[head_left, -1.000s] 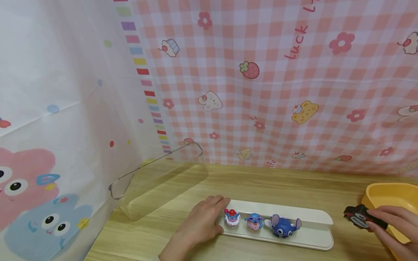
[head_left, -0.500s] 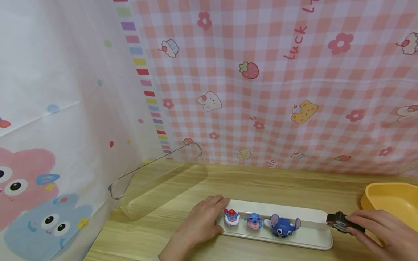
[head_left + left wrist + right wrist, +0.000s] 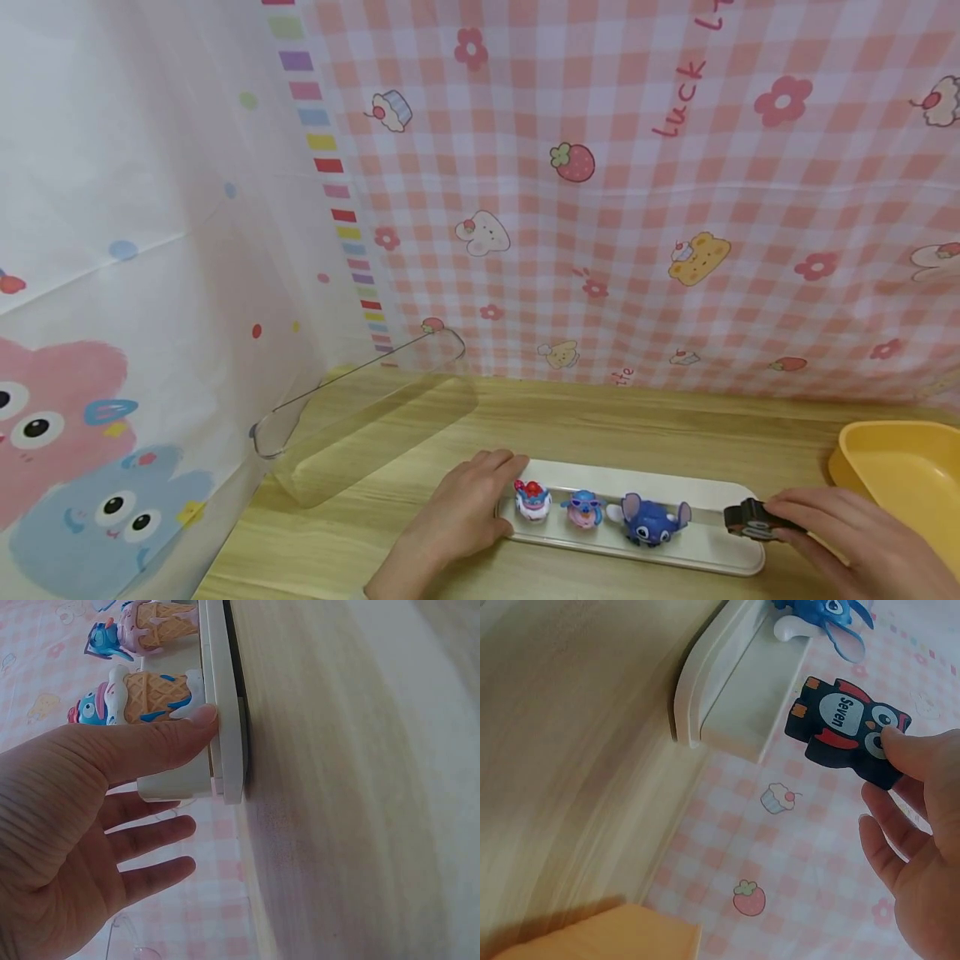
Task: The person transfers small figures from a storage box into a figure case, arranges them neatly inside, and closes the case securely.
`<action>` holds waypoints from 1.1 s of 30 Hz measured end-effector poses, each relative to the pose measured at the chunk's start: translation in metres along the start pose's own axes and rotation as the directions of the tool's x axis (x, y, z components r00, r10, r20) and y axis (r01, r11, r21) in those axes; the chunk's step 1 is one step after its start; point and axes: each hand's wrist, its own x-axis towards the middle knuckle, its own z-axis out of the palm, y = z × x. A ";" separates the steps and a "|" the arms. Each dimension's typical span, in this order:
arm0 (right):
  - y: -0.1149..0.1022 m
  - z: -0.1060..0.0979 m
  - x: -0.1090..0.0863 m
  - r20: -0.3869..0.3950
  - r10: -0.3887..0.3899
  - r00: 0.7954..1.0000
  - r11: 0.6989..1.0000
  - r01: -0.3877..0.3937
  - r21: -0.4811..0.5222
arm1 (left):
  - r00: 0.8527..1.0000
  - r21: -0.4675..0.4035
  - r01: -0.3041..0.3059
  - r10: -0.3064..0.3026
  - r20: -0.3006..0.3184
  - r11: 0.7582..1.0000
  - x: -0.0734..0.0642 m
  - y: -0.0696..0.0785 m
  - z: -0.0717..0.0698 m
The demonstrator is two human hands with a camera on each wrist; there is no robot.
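Landmark: the white tray, lying long-side across the wooden bench.
Right hand: right hand holds a black owl figure pinched in its fingers, just above the tray's right end; owl not yet set down.
Left hand: left hand lies with fingers straight and relaxed against the tray's left end, thumb pressed on its rim, gripping nothing.
On the tray: from its left end, an ice-cream-cone figure with red top, a second cone figure, then a blue big-eared figure near the middle.
Right of the tray: a yellow bowl.
Risk: the free patch at the right end is narrow (my reading), so the owl could land half on the rim and topple off, or nudge the blue figure over.
Writing: "Seven" on the owl's white belly; "Luck" on the checked cloth behind the tray.
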 end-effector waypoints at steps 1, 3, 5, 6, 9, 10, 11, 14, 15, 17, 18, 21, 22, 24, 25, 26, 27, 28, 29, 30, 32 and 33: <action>-0.001 0.001 0.000 -0.005 -0.012 1.000 1.000 0.012 0.007 | 1.000 -0.001 0.000 0.000 -0.001 1.000 0.000 0.000 0.000; -0.002 0.002 0.001 -0.007 -0.024 1.000 0.999 0.024 0.022 | 1.000 -0.006 -0.002 0.002 -0.003 1.000 0.000 0.000 0.000; -0.002 0.004 0.001 -0.007 -0.030 1.000 0.999 0.030 0.035 | 1.000 -0.011 -0.003 0.003 -0.005 1.000 0.000 -0.001 0.001; -0.002 0.005 0.001 -0.008 -0.033 0.999 0.999 0.034 0.042 | 1.000 -0.014 -0.003 0.003 -0.006 1.000 0.000 -0.001 0.001; -0.002 0.008 0.002 -0.012 -0.043 0.999 0.997 0.043 0.062 | 1.000 -0.017 -0.001 0.001 -0.005 1.000 0.000 -0.001 0.001; -0.002 0.010 0.002 -0.011 -0.045 0.999 0.997 0.046 0.067 | 1.000 -0.018 -0.001 0.001 -0.005 1.000 0.000 -0.001 0.001; -0.002 0.011 0.002 -0.009 -0.047 0.999 0.996 0.048 0.071 | 1.000 -0.019 -0.001 0.001 -0.004 1.000 0.000 -0.001 0.001; -0.002 0.015 0.001 0.003 -0.044 0.999 0.996 0.043 0.074 | 1.000 -0.020 -0.001 0.001 -0.003 1.000 0.000 -0.001 0.001; -0.003 0.016 0.000 0.007 -0.041 0.999 0.997 0.040 0.073 | 1.000 -0.020 0.000 0.000 -0.003 1.000 0.000 -0.001 0.001; -0.002 0.017 -0.001 0.016 -0.040 0.999 0.997 0.038 0.070 | 1.000 -0.019 0.000 0.000 -0.003 1.000 0.000 -0.001 0.001; -0.002 0.018 -0.001 0.020 -0.039 0.999 0.997 0.037 0.068 | 1.000 -0.019 0.000 0.000 -0.002 1.000 0.000 -0.001 0.001; 0.000 0.021 -0.002 0.037 -0.033 0.999 0.998 0.031 0.063 | 1.000 -0.019 0.002 -0.002 -0.002 1.000 0.000 0.000 0.000; 0.000 0.021 -0.002 0.044 -0.030 0.999 0.998 0.028 0.057 | 1.000 -0.019 0.003 -0.003 -0.001 1.000 0.000 0.000 0.000; 0.001 0.022 -0.003 0.062 -0.019 0.998 0.998 0.016 0.054 | 1.000 -0.018 0.005 -0.005 0.001 1.000 0.000 0.000 0.000; 0.001 0.023 -0.004 0.072 -0.012 0.997 0.999 0.008 0.053 | 1.000 -0.017 0.006 -0.006 0.002 1.000 0.000 0.000 0.000; 0.001 0.023 -0.004 0.083 -0.004 0.997 0.999 -0.001 0.054 | 1.000 -0.016 0.007 -0.007 0.003 1.000 0.000 0.000 0.000; 0.001 0.023 -0.004 0.092 0.003 0.996 0.999 -0.008 0.053 | 1.000 -0.014 0.007 -0.007 0.004 1.000 0.000 0.000 0.000; 0.001 0.024 -0.005 0.101 0.010 0.995 0.998 -0.015 0.053 | 1.000 -0.013 0.007 -0.007 0.005 1.000 0.000 0.000 0.000; 0.001 0.024 -0.005 0.109 0.016 0.994 0.998 -0.022 0.055 | 1.000 -0.011 0.007 -0.007 0.006 1.000 0.000 0.000 0.000; 0.000 0.024 -0.005 0.115 0.023 0.993 0.998 -0.029 0.057 | 1.000 -0.010 0.006 -0.006 0.006 1.000 0.000 0.000 0.000; 0.000 0.025 -0.005 0.124 0.032 0.992 0.997 -0.040 0.059 | 1.000 -0.007 0.006 -0.006 0.005 1.000 0.000 0.000 0.000; -0.001 0.026 -0.005 0.119 0.032 0.992 0.998 -0.039 0.057 | 1.000 -0.007 0.007 -0.007 0.004 1.000 0.000 0.000 0.000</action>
